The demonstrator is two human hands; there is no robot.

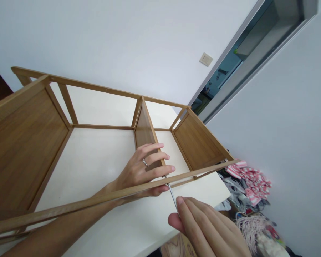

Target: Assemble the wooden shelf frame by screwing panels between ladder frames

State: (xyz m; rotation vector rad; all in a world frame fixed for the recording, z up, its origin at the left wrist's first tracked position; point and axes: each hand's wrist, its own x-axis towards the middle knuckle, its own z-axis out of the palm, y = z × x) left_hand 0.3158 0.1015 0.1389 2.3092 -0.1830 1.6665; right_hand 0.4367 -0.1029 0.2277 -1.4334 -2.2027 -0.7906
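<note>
A wooden shelf frame [29, 142] lies on its side on a white table [96, 160]. My left hand [143, 169], with a ring on one finger, reaches inside the frame and grips the middle divider panel [144, 130] where it meets the front rail [96, 200]; fingers lie on the panel, thumb under the rail. My right hand [203, 228] is closed in a pinch on a thin metal tool [172, 194], likely a hex key or screwdriver. Its tip touches the front rail at the divider joint.
A pile of pink-and-white striped cloth and other items [247, 189] lies on the floor to the right of the table. A white wall with a switch plate [205, 59] and an open doorway [230, 75] are behind.
</note>
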